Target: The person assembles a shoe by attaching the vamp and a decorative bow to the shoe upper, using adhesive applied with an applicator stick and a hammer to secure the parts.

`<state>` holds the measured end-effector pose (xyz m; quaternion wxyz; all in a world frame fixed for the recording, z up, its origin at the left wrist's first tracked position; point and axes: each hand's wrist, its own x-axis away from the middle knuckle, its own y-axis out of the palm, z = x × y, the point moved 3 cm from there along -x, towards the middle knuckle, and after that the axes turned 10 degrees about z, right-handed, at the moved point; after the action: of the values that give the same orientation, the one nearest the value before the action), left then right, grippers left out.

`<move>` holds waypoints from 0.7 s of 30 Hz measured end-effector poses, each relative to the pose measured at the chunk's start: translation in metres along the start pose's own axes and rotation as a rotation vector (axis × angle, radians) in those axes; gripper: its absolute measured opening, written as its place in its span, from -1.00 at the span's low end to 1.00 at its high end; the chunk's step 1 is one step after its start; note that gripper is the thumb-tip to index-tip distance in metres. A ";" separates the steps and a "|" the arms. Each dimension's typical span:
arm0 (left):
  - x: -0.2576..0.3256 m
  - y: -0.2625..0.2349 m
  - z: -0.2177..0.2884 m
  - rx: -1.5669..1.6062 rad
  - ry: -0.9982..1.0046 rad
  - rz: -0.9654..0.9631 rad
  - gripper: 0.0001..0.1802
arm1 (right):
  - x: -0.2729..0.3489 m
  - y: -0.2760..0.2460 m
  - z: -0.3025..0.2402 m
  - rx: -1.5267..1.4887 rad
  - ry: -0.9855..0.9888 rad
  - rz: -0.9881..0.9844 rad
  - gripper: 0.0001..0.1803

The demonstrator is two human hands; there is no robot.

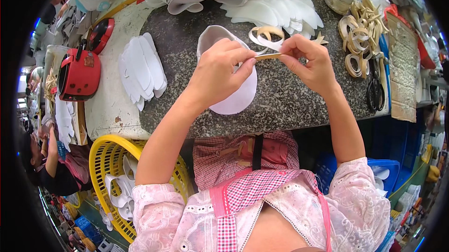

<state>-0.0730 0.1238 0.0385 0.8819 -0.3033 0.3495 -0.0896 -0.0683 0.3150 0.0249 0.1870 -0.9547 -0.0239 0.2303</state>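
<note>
Hands: we see our left hand [220,72] and right hand [311,60] raised together over the granite worktop [290,97], both closed in pinch grips.
Left hand: fingers curled, thumb and forefinger gripping the near end of a thin tan strip [269,56] and, it seems, the edge of a white shaped piece [234,97] beneath it.
Right hand: fingertips closed on the other end of the same strip, holding it taut between the two hands.
Strip: it runs level between our hands, its loose tail curling in a loop [266,34] just behind.
White piece: it lies partly under our left hand, resting on the worktop; we cannot tell for sure whether the strip already sticks to its edge.
Progress: we judge this piece only begun, the strip mostly free in the air.
Done and waiting: white pieces fanned in a stack [140,69] to the left, more heaped at the far edge [271,11], and others in a yellow basket [105,153] by our knee.
Supplies: coils of tan strip [360,36] and scissors [375,88] lie to the right.
</note>
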 end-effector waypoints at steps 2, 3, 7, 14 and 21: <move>0.000 0.002 0.001 -0.014 0.001 -0.004 -0.86 | 0.001 -0.001 -0.004 0.067 -0.092 0.045 -0.88; 0.000 0.002 -0.001 -0.035 -0.012 0.027 -0.86 | 0.002 -0.001 -0.007 0.172 -0.244 0.074 -0.88; 0.001 0.007 -0.006 0.127 -0.265 0.108 -0.87 | 0.010 0.001 -0.019 0.403 -0.646 0.225 -0.86; 0.001 -0.017 -0.059 0.628 -0.694 0.443 -0.84 | 0.023 -0.026 -0.002 0.501 -0.618 0.396 -0.83; 0.030 0.008 -0.011 0.628 -0.752 0.231 -0.72 | 0.021 -0.001 0.002 0.551 -0.252 0.228 -0.77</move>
<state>-0.0588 0.1138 0.0110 0.9997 0.0059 -0.0050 0.0231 -0.0500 0.3190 0.0143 0.4068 -0.8287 0.1233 0.3641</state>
